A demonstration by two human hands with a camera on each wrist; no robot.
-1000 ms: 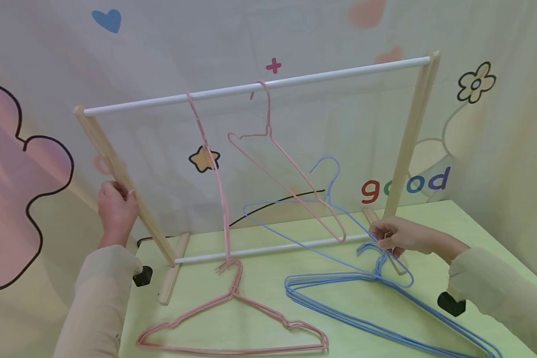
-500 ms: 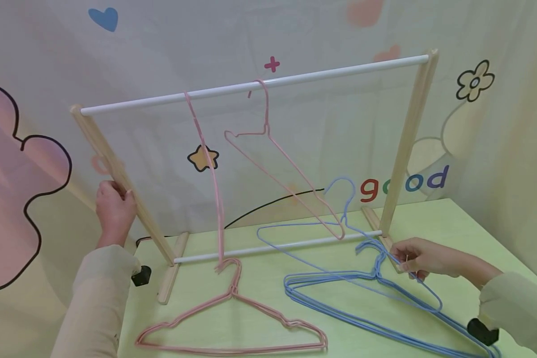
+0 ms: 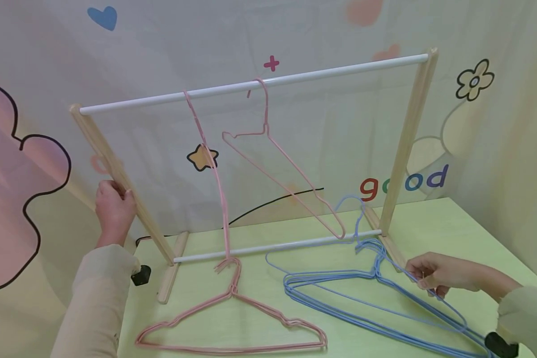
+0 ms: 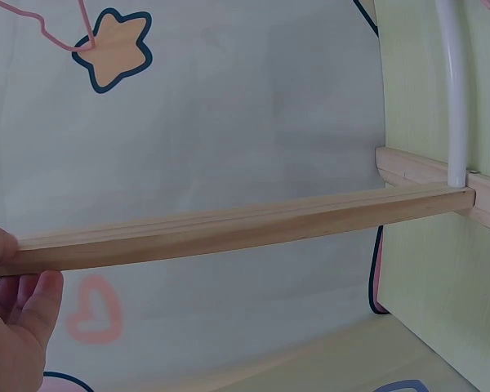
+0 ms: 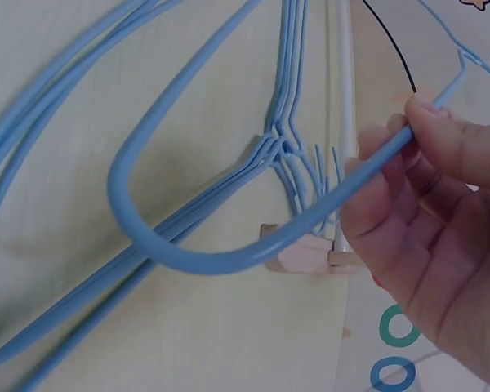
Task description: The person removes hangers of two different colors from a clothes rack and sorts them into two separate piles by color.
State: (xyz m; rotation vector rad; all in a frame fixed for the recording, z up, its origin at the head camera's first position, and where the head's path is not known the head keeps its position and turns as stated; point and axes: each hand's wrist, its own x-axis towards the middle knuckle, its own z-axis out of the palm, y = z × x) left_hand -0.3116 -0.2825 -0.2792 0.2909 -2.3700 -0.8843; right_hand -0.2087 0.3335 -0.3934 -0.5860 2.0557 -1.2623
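Note:
My left hand [image 3: 115, 209] grips the left wooden post [image 3: 124, 175] of a clothes rack; the left wrist view shows thumb and fingers on either side of the wood [image 4: 229, 237]. On the right, my right hand [image 3: 447, 272] pinches one shoulder of a blue wire hanger [image 5: 220, 261] between thumb and fingers. That hanger is tilted over a stack of blue hangers [image 5: 220, 180] lying on the table, its hook pointing toward the rack. Two groups of pink hangers show: one hanger [image 3: 266, 107] and a neighbour [image 3: 224, 214] hang from the white top rail [image 3: 340, 72].
Pink hangers [image 3: 234, 288] lie stacked on the pale green table [image 3: 429, 223], front left. A white lower bar [image 3: 268, 247] joins the rack's wooden feet [image 3: 172, 283]. Behind stands a printed curtain [image 3: 161, 49] with hearts, a star and lettering.
My right hand has moved right and toward me, lowering the blue hanger over the blue stack. My left hand stays on the post. The hanging pink hangers sway slightly.

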